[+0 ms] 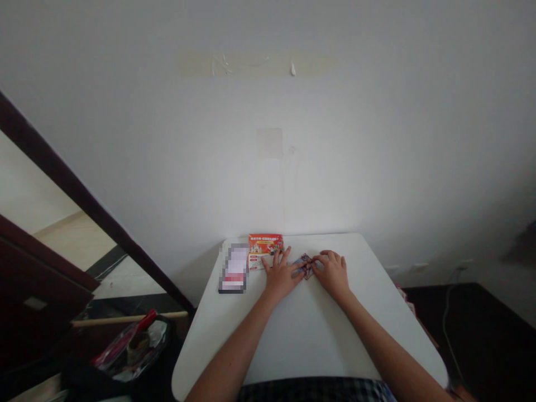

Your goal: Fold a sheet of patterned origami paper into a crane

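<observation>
A small folded piece of patterned paper (309, 269), bluish with reddish parts, lies on the white table (314, 335) between my hands. My left hand (281, 276) has its thumb and index finger on the paper's left side, while its other fingers spread out over the lower right part of a red and white printed leaflet (265, 244). From the right, my right hand (333, 274) pinches the paper's edge with thumb and index finger, its remaining fingers curled. The fingertips cover part of the paper, so its full shape is hidden.
A phone (234, 269), its screen blurred out, lies at the table's left, beside the leaflet. The wall (377, 139) meets the table's far edge. On the floor at left stands a bag of items (138, 346); a cable (447, 312) hangs at right.
</observation>
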Motion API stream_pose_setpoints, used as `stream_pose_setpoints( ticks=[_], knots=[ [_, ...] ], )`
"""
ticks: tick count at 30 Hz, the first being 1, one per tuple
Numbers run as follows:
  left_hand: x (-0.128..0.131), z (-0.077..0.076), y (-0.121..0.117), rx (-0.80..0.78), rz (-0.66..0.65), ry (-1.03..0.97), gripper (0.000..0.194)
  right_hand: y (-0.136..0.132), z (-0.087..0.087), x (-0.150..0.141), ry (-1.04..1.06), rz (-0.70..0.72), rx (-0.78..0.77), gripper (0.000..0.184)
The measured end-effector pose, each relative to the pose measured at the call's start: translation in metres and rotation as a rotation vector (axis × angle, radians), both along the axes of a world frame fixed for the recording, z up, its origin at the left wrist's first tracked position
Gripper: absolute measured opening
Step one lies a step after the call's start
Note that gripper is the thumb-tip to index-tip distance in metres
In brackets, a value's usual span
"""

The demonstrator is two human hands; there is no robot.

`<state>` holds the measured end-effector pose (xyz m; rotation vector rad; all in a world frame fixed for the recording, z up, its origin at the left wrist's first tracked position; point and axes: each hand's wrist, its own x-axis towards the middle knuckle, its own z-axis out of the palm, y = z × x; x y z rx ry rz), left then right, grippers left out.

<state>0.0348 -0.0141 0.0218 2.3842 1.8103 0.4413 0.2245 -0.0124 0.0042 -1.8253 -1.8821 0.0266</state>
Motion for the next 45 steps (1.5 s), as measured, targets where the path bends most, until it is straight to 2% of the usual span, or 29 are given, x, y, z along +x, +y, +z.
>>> stream_pose_setpoints(
  ticks=[7, 20, 30, 38, 42, 45],
  knots=[
    [0.001, 0.001, -0.001, 0.004, 0.007, -0.005, 0.037, -0.005, 0.002, -0.001, -0.02, 0.02, 0.02, 0.027],
    [0.001, 0.0, -0.001, 0.007, 0.01, -0.016, 0.038, -0.009, 0.003, 0.0, -0.048, 0.055, -0.05, 0.04],
    [0.001, 0.001, -0.002, 0.001, 0.01, 0.0, 0.038, -0.007, -0.003, 0.005, -0.048, 0.1, -0.051, 0.048],
    [-0.001, -0.003, -0.001, 0.023, -0.025, 0.006, 0.037, 0.002, -0.009, 0.01, -0.034, 0.122, -0.018, 0.036],
    [-0.001, -0.004, -0.001, 0.034, -0.019, -0.009, 0.047, 0.014, -0.008, 0.013, -0.031, 0.191, 0.015, 0.024],
    [-0.001, -0.004, -0.001, 0.03, -0.002, -0.021, 0.046, 0.022, -0.007, 0.016, 0.016, 0.243, 0.034, 0.017]
  ],
)
